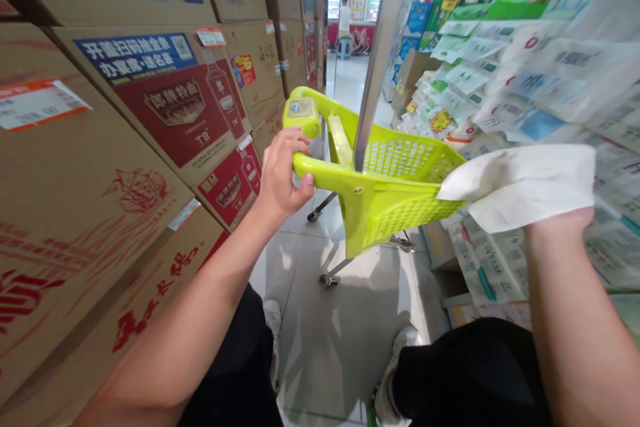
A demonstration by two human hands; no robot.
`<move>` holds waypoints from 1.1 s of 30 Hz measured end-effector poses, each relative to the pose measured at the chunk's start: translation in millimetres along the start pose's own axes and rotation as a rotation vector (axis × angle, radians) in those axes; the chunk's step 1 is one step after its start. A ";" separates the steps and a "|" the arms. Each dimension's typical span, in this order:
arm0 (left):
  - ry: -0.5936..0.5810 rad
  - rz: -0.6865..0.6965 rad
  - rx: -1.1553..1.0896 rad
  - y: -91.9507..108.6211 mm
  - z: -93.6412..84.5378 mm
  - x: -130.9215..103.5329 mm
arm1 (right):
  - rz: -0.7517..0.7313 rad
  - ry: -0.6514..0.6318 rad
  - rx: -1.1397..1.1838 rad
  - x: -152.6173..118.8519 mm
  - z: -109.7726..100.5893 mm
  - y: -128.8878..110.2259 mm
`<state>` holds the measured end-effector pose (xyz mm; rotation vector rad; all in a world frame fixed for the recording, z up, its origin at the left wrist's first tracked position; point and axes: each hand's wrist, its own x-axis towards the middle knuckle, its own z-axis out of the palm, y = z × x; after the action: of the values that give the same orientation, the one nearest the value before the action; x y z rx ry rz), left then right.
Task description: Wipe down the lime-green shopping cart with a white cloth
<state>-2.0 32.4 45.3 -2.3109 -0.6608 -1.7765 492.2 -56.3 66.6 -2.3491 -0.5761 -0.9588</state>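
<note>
My left hand (286, 170) is closed around the handle (320, 165) of a lime-green shopping cart (400, 213), thumb on the near side. The cart has a perforated plastic basket and thin metal legs on small casters. A white cloth (530, 180), perhaps a paper towel, drapes over my right hand (567, 221) and hides most of its fingers. That hand holds the cloth out at the right, and the cloth's left tip overlaps the basket's far right corner. A metal pole (383, 47) rises in front of the basket's near side.
Stacked cardboard cartons (185, 107) with price tags wall the left side. Packs of tissue paper (545, 87) fill the right side. Tiled floor (345, 333) runs between them, with my shoes on it. Farther off, a person (345, 17) is near a blue stool (343, 47).
</note>
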 end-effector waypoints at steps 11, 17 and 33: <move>0.099 0.027 -0.086 -19.5 9.7 0.9 | -0.689 -0.700 1.313 -166.1 -107.5 -112.3; 0.055 0.006 -0.083 -25.7 2.4 2.6 | -0.862 -0.666 0.777 -138.3 -57.4 -98.4; 0.016 -0.048 -0.160 -64.5 -5.5 10.0 | -0.898 -0.513 1.299 -157.5 -60.5 -114.4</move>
<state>-32.7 90.3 47.1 -2.3978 -0.5967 -1.9340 294.1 -34.5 23.7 -1.0409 -1.8374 -0.0588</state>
